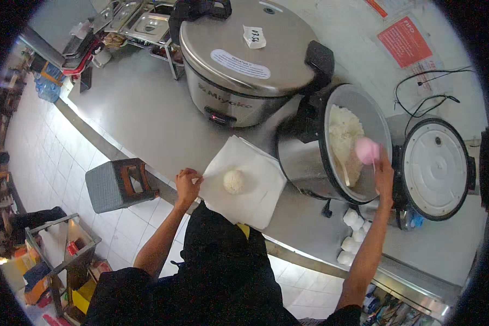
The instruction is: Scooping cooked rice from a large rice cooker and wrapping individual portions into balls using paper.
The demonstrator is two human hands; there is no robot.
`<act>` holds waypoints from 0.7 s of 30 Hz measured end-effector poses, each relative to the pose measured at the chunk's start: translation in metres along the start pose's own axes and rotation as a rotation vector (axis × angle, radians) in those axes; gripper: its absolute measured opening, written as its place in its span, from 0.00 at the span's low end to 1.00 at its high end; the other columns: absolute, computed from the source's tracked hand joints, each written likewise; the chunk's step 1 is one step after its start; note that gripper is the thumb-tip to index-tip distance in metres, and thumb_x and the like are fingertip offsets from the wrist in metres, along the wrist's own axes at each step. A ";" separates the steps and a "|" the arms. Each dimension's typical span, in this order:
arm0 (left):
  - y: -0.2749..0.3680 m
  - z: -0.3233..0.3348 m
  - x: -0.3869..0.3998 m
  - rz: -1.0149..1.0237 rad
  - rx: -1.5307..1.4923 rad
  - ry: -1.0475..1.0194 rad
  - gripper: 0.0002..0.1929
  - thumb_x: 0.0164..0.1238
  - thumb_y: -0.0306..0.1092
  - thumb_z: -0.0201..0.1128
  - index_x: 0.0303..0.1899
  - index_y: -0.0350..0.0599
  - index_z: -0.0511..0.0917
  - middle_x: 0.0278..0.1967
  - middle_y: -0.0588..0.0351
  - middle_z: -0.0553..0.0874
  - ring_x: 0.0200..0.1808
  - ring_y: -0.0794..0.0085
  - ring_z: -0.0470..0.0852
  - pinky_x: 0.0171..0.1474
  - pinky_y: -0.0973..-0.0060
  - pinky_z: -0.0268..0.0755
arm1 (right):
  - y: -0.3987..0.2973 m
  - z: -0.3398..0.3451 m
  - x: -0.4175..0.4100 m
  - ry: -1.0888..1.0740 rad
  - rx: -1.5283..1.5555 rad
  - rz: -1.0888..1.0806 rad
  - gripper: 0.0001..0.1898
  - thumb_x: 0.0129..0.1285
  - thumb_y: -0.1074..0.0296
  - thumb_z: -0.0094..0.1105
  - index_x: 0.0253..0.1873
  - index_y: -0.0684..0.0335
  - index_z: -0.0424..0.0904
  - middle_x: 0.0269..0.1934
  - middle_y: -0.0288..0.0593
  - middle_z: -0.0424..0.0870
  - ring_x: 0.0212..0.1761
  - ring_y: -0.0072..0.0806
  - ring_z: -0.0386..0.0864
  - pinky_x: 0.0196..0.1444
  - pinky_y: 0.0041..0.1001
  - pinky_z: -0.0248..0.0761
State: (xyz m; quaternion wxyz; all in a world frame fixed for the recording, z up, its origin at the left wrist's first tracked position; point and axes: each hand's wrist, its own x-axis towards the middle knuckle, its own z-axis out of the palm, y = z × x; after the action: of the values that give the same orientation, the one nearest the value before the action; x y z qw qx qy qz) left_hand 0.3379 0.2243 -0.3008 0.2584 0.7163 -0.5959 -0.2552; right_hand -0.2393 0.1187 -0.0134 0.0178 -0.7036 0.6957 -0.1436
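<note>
A rounded mound of white rice (233,181) lies on a stack of white paper sheets (261,195) at the counter's front edge. My left hand (188,185) pinches the left corner of the paper between thumb and fingers. With my right hand (384,179) I hold a pink scoop (367,150), slightly blurred, inside the open, tilted rice cooker (309,163). Cooked rice (344,126) lies in its pot, and a pale utensil (345,173) rests in the rice. The cooker's lid (437,169) stands open at the right.
A large closed steel rice cooker (236,89) stands behind the paper. White wrapped bundles (352,240) sit near my right forearm. Steel trays (148,26) are at the back left, and black cables (426,98) lie by the wall. A grey stool (120,185) stands on the floor.
</note>
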 end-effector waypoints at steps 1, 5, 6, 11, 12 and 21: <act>0.007 0.001 0.002 0.030 0.002 -0.008 0.07 0.50 0.33 0.71 0.32 0.47 0.87 0.40 0.55 0.84 0.49 0.61 0.79 0.54 0.61 0.63 | 0.034 -0.011 0.003 0.011 -0.077 0.108 0.21 0.67 0.73 0.49 0.65 0.64 0.69 0.63 0.54 0.72 0.63 0.49 0.71 0.64 0.36 0.63; -0.002 -0.014 -0.007 0.044 -0.013 0.076 0.06 0.51 0.33 0.71 0.28 0.43 0.85 0.36 0.51 0.85 0.45 0.56 0.81 0.50 0.61 0.70 | -0.034 -0.053 -0.020 0.411 -0.774 -0.237 0.18 0.72 0.64 0.48 0.61 0.66 0.73 0.58 0.53 0.78 0.58 0.43 0.76 0.60 0.36 0.67; -0.004 -0.013 -0.006 -0.017 -0.101 0.020 0.04 0.52 0.31 0.70 0.30 0.43 0.86 0.38 0.51 0.84 0.44 0.56 0.81 0.47 0.61 0.71 | -0.137 -0.073 -0.012 0.818 -0.040 0.053 0.15 0.69 0.65 0.55 0.56 0.66 0.78 0.51 0.49 0.83 0.50 0.38 0.80 0.54 0.33 0.71; -0.002 -0.024 0.004 0.002 -0.153 -0.069 0.04 0.55 0.29 0.67 0.32 0.43 0.85 0.37 0.49 0.82 0.42 0.54 0.80 0.43 0.61 0.71 | -0.275 0.043 -0.092 0.136 0.407 -0.238 0.08 0.54 0.74 0.68 0.40 0.60 0.82 0.35 0.44 0.85 0.35 0.38 0.83 0.38 0.31 0.75; -0.006 -0.022 0.002 -0.008 -0.092 -0.005 0.04 0.57 0.31 0.66 0.31 0.44 0.84 0.35 0.50 0.82 0.44 0.54 0.79 0.46 0.60 0.67 | -0.291 0.079 -0.098 -0.030 0.527 -0.173 0.07 0.56 0.75 0.66 0.39 0.61 0.82 0.34 0.44 0.85 0.34 0.37 0.83 0.37 0.31 0.75; 0.032 0.010 -0.009 -0.215 -0.067 -0.231 0.15 0.70 0.40 0.54 0.37 0.34 0.77 0.32 0.39 0.81 0.37 0.45 0.81 0.43 0.53 0.72 | -0.345 0.278 -0.184 -0.287 0.378 -0.343 0.21 0.48 0.69 0.71 0.47 0.64 0.74 0.45 0.49 0.76 0.50 0.48 0.73 0.50 0.43 0.67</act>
State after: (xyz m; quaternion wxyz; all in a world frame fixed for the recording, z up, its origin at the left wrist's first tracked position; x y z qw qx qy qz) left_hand 0.3064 0.2271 -0.2857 0.1829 0.7326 -0.5330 -0.3818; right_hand 0.1615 0.2621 -0.2351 0.2222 -0.8082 0.5181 -0.1704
